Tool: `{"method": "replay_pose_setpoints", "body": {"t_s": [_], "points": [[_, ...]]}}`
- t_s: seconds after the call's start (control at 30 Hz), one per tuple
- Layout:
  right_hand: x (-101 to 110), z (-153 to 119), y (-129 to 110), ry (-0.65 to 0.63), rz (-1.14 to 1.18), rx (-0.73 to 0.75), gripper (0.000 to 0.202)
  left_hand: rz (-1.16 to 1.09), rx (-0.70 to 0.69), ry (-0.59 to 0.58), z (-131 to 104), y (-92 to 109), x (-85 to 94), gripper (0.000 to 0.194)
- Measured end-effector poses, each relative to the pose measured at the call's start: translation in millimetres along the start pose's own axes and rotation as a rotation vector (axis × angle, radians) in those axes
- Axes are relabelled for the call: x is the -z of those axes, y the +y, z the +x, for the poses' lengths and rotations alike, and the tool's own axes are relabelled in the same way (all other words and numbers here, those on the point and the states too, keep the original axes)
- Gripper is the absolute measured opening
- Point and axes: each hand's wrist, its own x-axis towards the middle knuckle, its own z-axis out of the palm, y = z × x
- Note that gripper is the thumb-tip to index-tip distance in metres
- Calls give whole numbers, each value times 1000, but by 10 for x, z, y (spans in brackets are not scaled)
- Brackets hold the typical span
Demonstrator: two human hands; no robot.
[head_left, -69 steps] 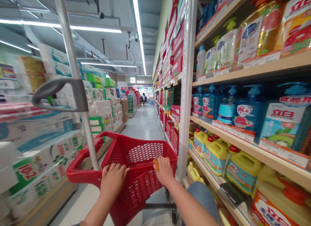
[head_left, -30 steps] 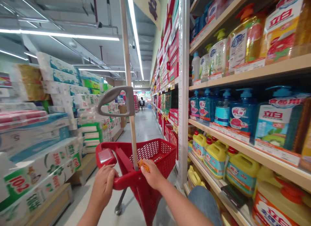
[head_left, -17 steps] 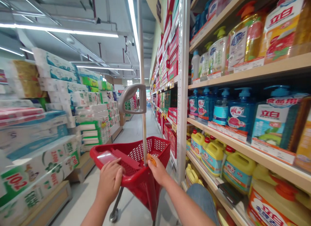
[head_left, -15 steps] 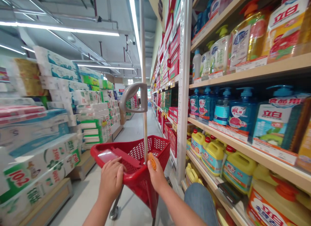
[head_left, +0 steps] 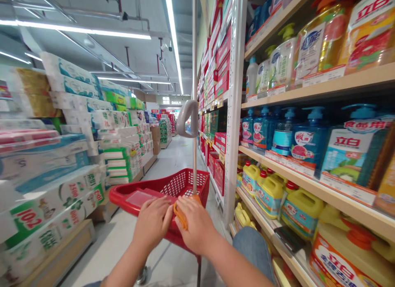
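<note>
A red plastic shopping cart (head_left: 154,184) stands in front of me. A thin metal pole (head_left: 194,163) with a grey loop handle (head_left: 188,119) rises from it. My left hand (head_left: 153,221) is closed over the cart's near rim, its fingers bent across the top. Right beside it, my right hand (head_left: 197,225) presses on the rim's near corner, closed on a bunched orange cloth (head_left: 182,215). Some of the cloth shows between thumb and fingers; the rest is hidden under the hand.
Shelves (head_left: 324,171) of pump bottles and yellow jugs (head_left: 300,215) run close along the right. Stacked toilet-paper packs (head_left: 61,204) line the left. A tiled aisle (head_left: 173,155) leads ahead between them. My jeans-covered knee (head_left: 253,254) is near the lower right shelf.
My right hand has shifted with the orange cloth onto the near rim, closer to my left hand. The left hand has moved slightly right. The cart and its pole have turned a little.
</note>
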Motion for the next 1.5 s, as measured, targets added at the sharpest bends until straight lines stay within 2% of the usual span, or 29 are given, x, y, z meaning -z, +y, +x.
{"method": "replay_pose_setpoints", "body": {"t_s": [0.07, 0.13, 0.2, 0.3, 0.4, 0.47, 0.57, 0.63, 0.7, 0.77, 0.83, 0.9, 1.0, 1.07, 1.17, 1.27, 1.4, 1.5], "points": [[44, 45, 43, -33, -8, -90, 41, 47, 111, -20, 99, -263, 61, 40], [-17, 104, 64, -7, -45, -167, 42, 78, 187, -33, 170, -489, 94, 43], [-159, 190, 31, 51, -108, -204, 49, 113, 235, -15, 206, -580, 96, 43], [-415, 358, -131, 75, -176, -199, 62, 156, 263, 0, 209, -449, 75, 42], [-543, 465, -314, 21, -155, -98, 69, 166, 235, -13, 189, -244, 91, 37], [-489, 445, -357, -20, -147, -37, 71, 155, 200, -46, 175, -204, 128, 36], [-235, 325, -265, -81, -187, -46, 67, 121, 201, -129, 154, -298, 181, 44], [-54, 269, -161, -93, -258, -159, 59, 116, 217, -173, 136, -364, 186, 48], [40, 281, -102, -82, -321, -291, 49, 147, 233, -165, 121, -347, 158, 51], [15, 359, -122, -67, -354, -354, 48, 189, 242, -118, 119, -235, 117, 52], [-89, 468, -198, -50, -354, -323, 52, 213, 253, -97, 131, -86, 96, 52], [-183, 558, -269, -35, -329, -253, 52, 192, 256, -145, 145, 16, 112, 52], [-168, 579, -245, -72, -289, -159, 50, 158, 276, -247, 137, -8, 175, 50], [-70, 527, -132, -100, -281, -126, 52, 169, 265, -241, 104, -93, 200, 49], [44, 463, 41, -74, -320, -243, 54, 208, 241, -165, 54, -146, 176, 50], [-1, 506, 50, -27, -360, -332, 48, 269, 246, -178, 52, -27, 116, 53], [-122, 603, -68, -58, -310, -153, 36, 248, 158, -166, 56, 138, 89, 52], [-56, 595, 24, -112, -281, -74, 36, 179, 73, -134, -12, 65, 146, 48]]}}
